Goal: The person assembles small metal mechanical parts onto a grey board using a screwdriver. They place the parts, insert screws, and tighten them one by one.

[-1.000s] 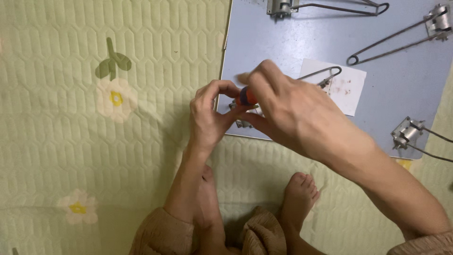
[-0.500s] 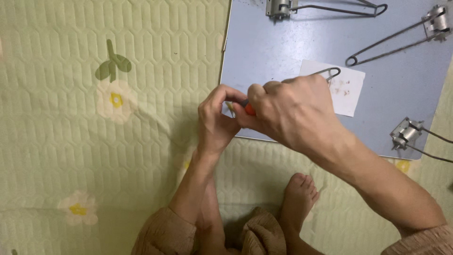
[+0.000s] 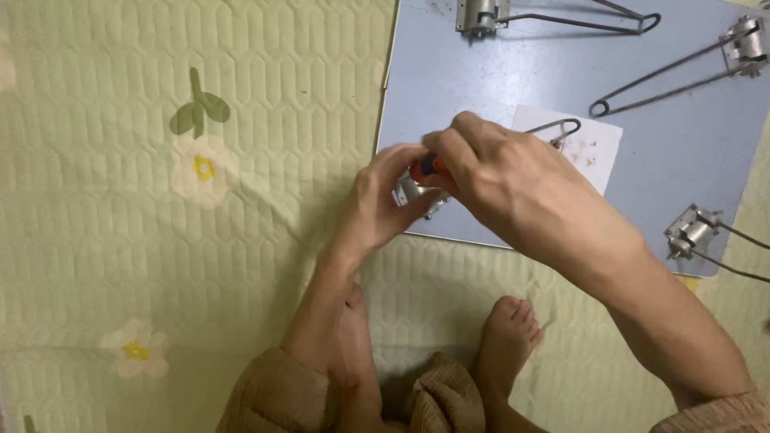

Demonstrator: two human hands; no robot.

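Note:
A blue-grey board lies upside down on a green quilted mat, with folding wire legs fixed by metal brackets. My right hand is closed around a screwdriver with an orange and black handle, held over the bracket at the board's near left corner. My left hand pinches that bracket and steadies it from the left. The screwdriver's tip is hidden behind my fingers. That corner's wire leg pokes out beyond my right hand, over a white paper.
Three more leg brackets sit on the board: top middle, top right and near right. The green mat with a flower pattern spreads to the left. My bare feet lie below the board.
My right hand has slid a little to the left and turned over the bracket. The left hand stays on the corner. The board has not moved.

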